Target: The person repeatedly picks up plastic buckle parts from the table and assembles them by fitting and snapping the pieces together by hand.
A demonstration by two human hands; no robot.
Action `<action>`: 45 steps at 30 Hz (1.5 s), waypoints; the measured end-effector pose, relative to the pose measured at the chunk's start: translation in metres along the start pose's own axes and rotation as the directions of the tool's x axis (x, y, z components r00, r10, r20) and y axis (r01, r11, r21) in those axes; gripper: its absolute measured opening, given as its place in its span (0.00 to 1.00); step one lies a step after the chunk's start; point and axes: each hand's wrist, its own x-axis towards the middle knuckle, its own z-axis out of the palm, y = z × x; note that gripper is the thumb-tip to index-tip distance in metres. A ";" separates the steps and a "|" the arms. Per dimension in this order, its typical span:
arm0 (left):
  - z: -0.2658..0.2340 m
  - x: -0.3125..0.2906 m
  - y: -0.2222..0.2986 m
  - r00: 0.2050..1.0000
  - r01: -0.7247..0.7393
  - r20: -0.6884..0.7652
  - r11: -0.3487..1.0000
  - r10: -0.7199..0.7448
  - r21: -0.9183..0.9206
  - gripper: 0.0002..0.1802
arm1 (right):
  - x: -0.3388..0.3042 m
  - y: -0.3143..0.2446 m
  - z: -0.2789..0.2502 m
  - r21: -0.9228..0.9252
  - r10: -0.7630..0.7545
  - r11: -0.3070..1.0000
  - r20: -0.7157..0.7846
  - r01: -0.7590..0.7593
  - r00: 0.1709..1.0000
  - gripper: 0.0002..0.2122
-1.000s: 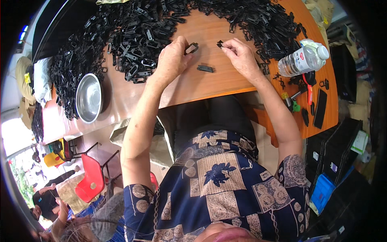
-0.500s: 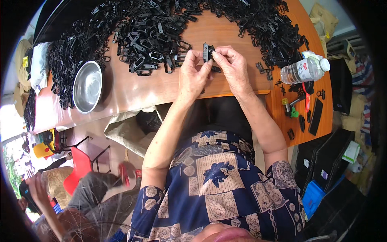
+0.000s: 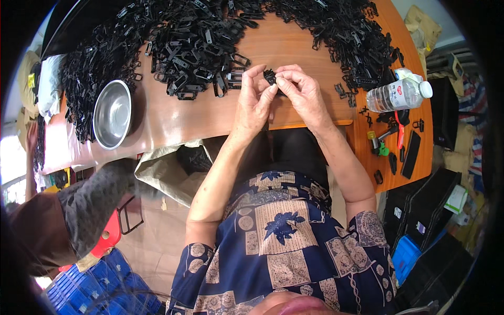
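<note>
A small black plastic part (image 3: 270,76) is held up over the near edge of the wooden table (image 3: 289,44). My left hand (image 3: 252,105) pinches it from the left between thumb and fingers. From the right, the thumb and fingertips of my right hand (image 3: 304,100) close on the same part. The fingers cover much of it, so its full shape is hidden. Just beyond my left hand starts a big heap of black plastic clips (image 3: 194,58). To the right of my right hand lie several small black pieces (image 3: 344,93), beside another heap of black parts (image 3: 349,47).
An empty metal bowl (image 3: 112,114) stands at left. A clear plastic bottle (image 3: 394,96) lies at right, near a red-handled tool (image 3: 400,131) and a black bar (image 3: 412,153). An open sack (image 3: 168,173) hangs below the table edge. At far left is another person (image 3: 58,226).
The black part has been turned between my fingers and now shows a smaller, darker side. At left, the other person has changed posture, and blue crates have come into sight below.
</note>
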 end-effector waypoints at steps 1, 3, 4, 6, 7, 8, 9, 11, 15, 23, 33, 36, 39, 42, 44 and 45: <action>-0.002 0.001 0.001 0.999 0.022 0.045 0.998 -0.025 0.066 0.15 | 0.001 0.001 -0.003 -0.003 0.007 1.000 -0.006 -0.007 1.000 0.05; -0.008 0.001 0.000 0.996 0.046 0.069 0.989 -0.056 0.138 0.18 | 0.003 0.000 -0.003 -0.118 0.016 0.993 0.092 -0.005 0.996 0.05; -0.013 -0.001 -0.003 0.997 0.063 0.034 0.994 -0.066 0.095 0.19 | 0.003 -0.002 0.002 -0.107 0.021 0.994 0.112 -0.010 0.993 0.05; -0.027 -0.006 -0.014 0.998 0.015 -0.056 0.989 -0.007 0.149 0.19 | 0.000 -0.010 0.020 -0.305 -0.068 0.946 0.145 0.110 0.987 0.07; -0.025 -0.007 -0.002 0.993 0.083 -0.098 0.967 -0.061 0.240 0.18 | -0.005 -0.021 0.025 -0.458 -0.076 0.878 0.152 0.138 0.985 0.09; -0.028 -0.008 -0.009 0.991 0.063 -0.128 0.954 -0.026 0.292 0.18 | -0.009 -0.038 0.030 -0.585 -0.094 0.790 0.177 0.182 0.980 0.11; -0.020 -0.008 -0.001 0.991 0.016 -0.130 0.940 0.031 0.342 0.19 | -0.012 -0.047 0.027 -0.660 -0.135 0.709 0.220 0.250 0.966 0.13; -0.024 -0.021 -0.001 0.984 -0.057 -0.136 0.921 0.118 0.386 0.16 | -0.020 -0.057 0.036 -0.716 -0.149 0.625 0.282 0.311 0.948 0.14; -0.052 -0.066 0.022 0.979 0.027 -0.192 0.904 0.062 0.428 0.15 | -0.034 -0.059 0.064 -0.706 -0.049 0.644 0.347 0.295 0.937 0.12; -0.148 -0.177 0.048 0.943 0.240 -0.280 0.214 0.181 0.947 0.13 | -0.040 -0.041 0.049 -0.354 0.058 0.935 0.223 0.025 0.973 0.09; -0.101 0.017 0.106 0.841 -0.396 0.320 0.092 0.436 0.914 0.07 | -0.012 -0.009 -0.003 0.085 0.209 0.975 -0.030 -0.206 0.977 0.10; -0.086 0.102 0.102 0.822 -0.455 0.411 0.020 0.393 0.890 0.08 | -0.010 -0.006 0.007 0.133 0.160 0.979 -0.054 -0.152 0.986 0.11; -0.091 0.163 0.069 0.814 -0.480 0.519 -0.202 0.259 0.854 0.07 | -0.014 -0.012 0.016 0.024 0.188 0.982 -0.017 -0.187 0.982 0.10; -0.092 0.182 0.058 0.833 -0.515 0.553 -0.353 0.007 0.781 0.05 | -0.029 -0.021 0.027 0.017 0.228 0.973 -0.018 -0.228 0.973 0.10; -0.088 0.182 0.059 0.793 -0.570 0.609 -0.349 0.001 0.744 0.06 | -0.034 -0.027 0.026 -0.026 0.234 0.972 -0.002 -0.234 0.972 0.10; -0.087 0.179 0.061 0.785 -0.576 0.619 -0.367 0.001 0.731 0.06 | -0.036 -0.025 0.028 -0.013 0.214 0.977 0.036 -0.214 0.976 0.10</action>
